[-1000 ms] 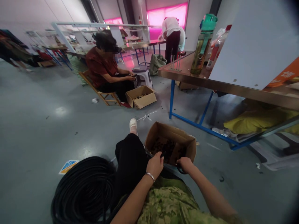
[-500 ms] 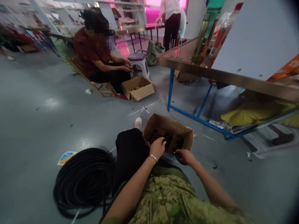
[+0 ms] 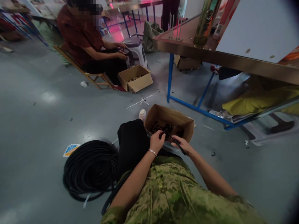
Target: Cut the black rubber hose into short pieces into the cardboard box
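Observation:
My left hand point(image 3: 156, 140), with a silver bracelet at the wrist, is closed on the end of a black hose point(image 3: 163, 133) at the near rim of an open cardboard box point(image 3: 184, 124). The box holds several short dark cut pieces. My right hand point(image 3: 181, 143) is closed round the dark handles of a cutting tool point(image 3: 177, 144) whose tip points at the hose end. A large coil of black hose point(image 3: 91, 169) lies on the floor to my left, beside my black-trousered leg.
A person in a red top sits on a wooden chair point(image 3: 93, 77) ahead, working over another cardboard box point(image 3: 136, 78). A blue-framed table point(image 3: 210, 57) stands to the right with a bottle and a white board on it. Yellow bags lie beneath it.
The view has tipped downward. My right hand has lifted the cutting tool from behind the box's edge up to the hose end held in my left hand.

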`<state>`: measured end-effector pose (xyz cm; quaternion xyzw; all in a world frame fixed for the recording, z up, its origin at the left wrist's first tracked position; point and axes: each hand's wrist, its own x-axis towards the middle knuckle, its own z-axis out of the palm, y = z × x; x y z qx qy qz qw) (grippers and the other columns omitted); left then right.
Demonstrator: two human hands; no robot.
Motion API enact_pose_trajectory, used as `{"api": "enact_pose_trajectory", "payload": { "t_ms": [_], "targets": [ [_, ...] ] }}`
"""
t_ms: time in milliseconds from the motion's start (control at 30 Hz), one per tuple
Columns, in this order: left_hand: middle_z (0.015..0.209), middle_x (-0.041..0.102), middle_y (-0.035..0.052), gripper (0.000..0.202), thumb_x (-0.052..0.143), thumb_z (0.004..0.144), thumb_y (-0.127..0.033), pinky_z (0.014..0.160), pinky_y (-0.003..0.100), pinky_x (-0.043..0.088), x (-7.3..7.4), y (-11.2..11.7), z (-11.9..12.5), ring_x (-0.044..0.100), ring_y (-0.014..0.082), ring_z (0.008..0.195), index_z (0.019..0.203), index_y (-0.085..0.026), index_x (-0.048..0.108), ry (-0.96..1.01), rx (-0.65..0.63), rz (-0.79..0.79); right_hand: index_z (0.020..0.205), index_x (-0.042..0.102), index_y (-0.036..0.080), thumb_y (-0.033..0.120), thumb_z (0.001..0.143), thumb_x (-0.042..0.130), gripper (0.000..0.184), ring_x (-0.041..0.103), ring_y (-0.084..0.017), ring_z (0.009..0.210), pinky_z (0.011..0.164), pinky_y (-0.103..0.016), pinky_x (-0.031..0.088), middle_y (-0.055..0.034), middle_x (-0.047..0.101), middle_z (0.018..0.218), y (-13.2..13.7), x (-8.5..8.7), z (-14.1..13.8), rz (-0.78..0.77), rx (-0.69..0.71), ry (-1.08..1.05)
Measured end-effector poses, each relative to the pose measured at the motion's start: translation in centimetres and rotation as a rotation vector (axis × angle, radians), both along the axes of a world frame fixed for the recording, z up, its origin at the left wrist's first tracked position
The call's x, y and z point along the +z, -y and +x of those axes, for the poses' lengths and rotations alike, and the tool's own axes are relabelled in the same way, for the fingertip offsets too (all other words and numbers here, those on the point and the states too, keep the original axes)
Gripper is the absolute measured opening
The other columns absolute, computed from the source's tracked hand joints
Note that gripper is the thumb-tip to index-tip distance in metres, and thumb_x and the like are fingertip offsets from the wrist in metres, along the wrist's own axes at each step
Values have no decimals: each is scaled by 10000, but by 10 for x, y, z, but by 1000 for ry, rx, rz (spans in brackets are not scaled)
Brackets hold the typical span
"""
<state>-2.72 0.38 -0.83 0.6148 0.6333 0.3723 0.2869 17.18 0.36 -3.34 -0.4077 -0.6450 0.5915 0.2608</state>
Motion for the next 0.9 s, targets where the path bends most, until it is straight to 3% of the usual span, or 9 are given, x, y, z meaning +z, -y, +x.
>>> {"api": "enact_pose_trajectory", "payload": {
  "t_ms": [233,467,700,900],
  "targets": [
    [983,740,69,168,610,831,-206,864,310,542,-7,1,4,684,177,918,963,-164,705,-14,-7,77,1232,604,182,669,809,565,646,594,-254,1034,916,-376,479,-91,644,1114,-17,-4,-3,196,41,81],
    [992,742,76,170,620,838,-205,886,336,554,-16,-3,2,691,186,933,972,-169,718,-51,-36,76,1268,593,159,683,827,522,689,596,-246,946,877,-375,488,-130,626,1030,-22,-7,-5,388,44,221],
    [947,746,71,174,615,839,-185,842,319,559,-20,-10,0,691,180,882,964,-180,735,-74,-56,71,1249,612,176,515,896,531,496,615,-219,879,809,-322,500,-111,674,975,-23,-10,-8,429,51,241],
    [941,749,71,194,594,850,-185,842,308,540,-18,-17,-1,688,178,864,981,-166,737,-126,-120,-18,1133,674,185,399,873,543,362,659,-198,823,749,-258,495,-64,724,955,-17,-14,-4,423,25,268]
  ]
}}
